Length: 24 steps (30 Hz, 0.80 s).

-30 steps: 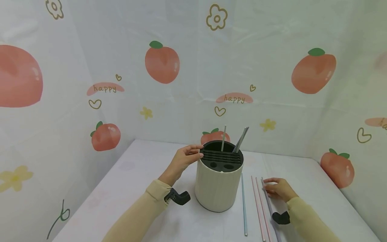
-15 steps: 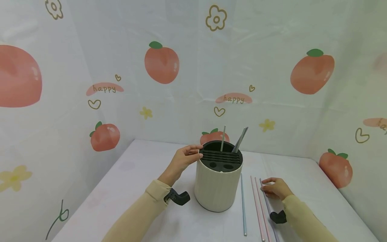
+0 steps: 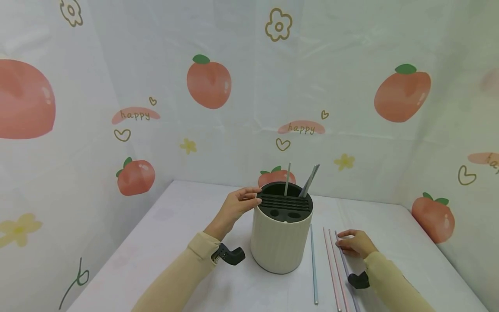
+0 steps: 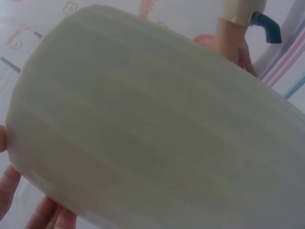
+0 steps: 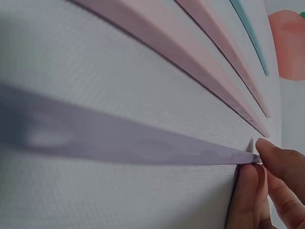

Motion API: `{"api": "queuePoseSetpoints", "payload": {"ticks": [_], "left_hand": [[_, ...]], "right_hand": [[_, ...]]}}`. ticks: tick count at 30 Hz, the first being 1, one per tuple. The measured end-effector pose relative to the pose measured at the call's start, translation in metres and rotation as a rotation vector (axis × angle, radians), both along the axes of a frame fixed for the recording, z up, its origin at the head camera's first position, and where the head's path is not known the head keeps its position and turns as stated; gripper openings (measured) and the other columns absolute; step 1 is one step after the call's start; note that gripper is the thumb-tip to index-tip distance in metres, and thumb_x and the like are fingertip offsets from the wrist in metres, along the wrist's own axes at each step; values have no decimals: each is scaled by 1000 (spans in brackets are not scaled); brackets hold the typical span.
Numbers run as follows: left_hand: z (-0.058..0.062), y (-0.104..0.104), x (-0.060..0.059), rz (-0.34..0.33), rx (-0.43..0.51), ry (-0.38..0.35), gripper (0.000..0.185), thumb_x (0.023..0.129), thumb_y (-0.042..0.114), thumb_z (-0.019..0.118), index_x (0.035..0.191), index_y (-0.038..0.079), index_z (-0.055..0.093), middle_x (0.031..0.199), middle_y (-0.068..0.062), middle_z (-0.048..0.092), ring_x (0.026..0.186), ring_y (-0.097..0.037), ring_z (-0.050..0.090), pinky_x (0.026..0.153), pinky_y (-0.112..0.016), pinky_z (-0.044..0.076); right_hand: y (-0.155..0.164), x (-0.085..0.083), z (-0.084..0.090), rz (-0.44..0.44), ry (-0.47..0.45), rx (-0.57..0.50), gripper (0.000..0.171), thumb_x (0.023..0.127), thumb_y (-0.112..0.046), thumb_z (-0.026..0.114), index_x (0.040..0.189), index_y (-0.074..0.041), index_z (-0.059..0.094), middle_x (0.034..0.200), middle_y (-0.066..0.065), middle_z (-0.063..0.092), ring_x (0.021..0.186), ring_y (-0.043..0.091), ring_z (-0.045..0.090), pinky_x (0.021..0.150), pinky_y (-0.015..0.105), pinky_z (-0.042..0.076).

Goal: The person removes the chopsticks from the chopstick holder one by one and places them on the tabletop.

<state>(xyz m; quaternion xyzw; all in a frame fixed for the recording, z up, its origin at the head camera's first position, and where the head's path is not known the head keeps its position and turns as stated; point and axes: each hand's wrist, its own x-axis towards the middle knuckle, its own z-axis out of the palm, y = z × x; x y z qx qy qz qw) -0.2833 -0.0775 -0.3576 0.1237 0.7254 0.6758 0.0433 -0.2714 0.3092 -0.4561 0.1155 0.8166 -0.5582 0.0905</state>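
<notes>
A cream ribbed holder [image 3: 277, 242] with a black slotted top stands mid-table, and three thin straws [image 3: 287, 177] stick out of it. My left hand [image 3: 254, 196] grips its upper left rim; the holder's wall [image 4: 152, 129] fills the left wrist view, with my fingers [image 4: 12, 188] at its lower left edge. My right hand [image 3: 340, 239] lies on the table right of the holder and pinches the far end of a purple straw [image 3: 346, 266]. In the right wrist view my fingertips [image 5: 255, 164] meet at the tip of that purple straw [image 5: 119, 138].
Left of the purple straw, two pink straws [image 3: 332, 266] and a blue straw [image 3: 313, 264] lie parallel on the white table [image 3: 163, 242]. Printed cloth walls close in the table at the back and on both sides.
My right hand has shifted very slightly left at the purple straw's end. My left hand and the holder have not moved.
</notes>
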Motion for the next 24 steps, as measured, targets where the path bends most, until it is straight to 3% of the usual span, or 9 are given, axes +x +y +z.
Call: {"api": "queuePoseSetpoints", "payload": {"ticks": [5,9,11,15,17,20,24], "left_hand": [[0,0,0,-4,-2,-2,38,88,18,69,125,15,64,120,-11,60,114,-24,57,105,-46,44],[0,0,0,-1,-5,1,38,87,18,69,125,15,65,121,-11,60,115,-24,56,105,-46,44],[0,0,0,2,-7,-2,38,87,18,69,125,15,65,121,-11,60,115,-24,56,105,-47,43],[1,0,0,3,-17,-1,38,87,19,70,124,15,65,122,-11,59,116,-25,56,105,-48,43],[1,0,0,1,-16,-4,38,87,19,70,125,15,65,122,-11,59,117,-25,55,105,-47,43],[1,-1,-1,1,-15,-7,38,87,19,70,125,15,65,122,-11,59,116,-25,55,105,-47,43],[1,0,-2,3,-14,-9,38,87,20,70,124,15,65,123,-12,59,116,-25,56,105,-47,43]], "right_hand": [[4,0,6,25,3,-64,42,86,1,67,119,19,50,77,0,66,66,9,61,63,23,57],[13,-5,32,68,32,-179,54,90,-3,65,131,21,39,87,-2,67,76,9,66,75,27,58],[17,-9,53,98,69,-259,53,92,-6,64,134,16,40,94,-5,67,84,8,67,82,30,58],[16,-16,94,180,200,-447,25,96,-7,58,121,-9,58,98,-8,67,90,6,67,86,27,56],[9,-18,113,231,271,-566,21,98,-4,54,111,-17,64,97,-5,68,92,9,68,86,26,56],[-8,-18,136,304,383,-659,27,98,1,49,111,-15,66,100,0,69,96,13,69,87,27,55],[-32,-14,158,350,502,-590,27,97,2,52,117,-14,63,107,1,65,99,13,68,88,28,55]]}}
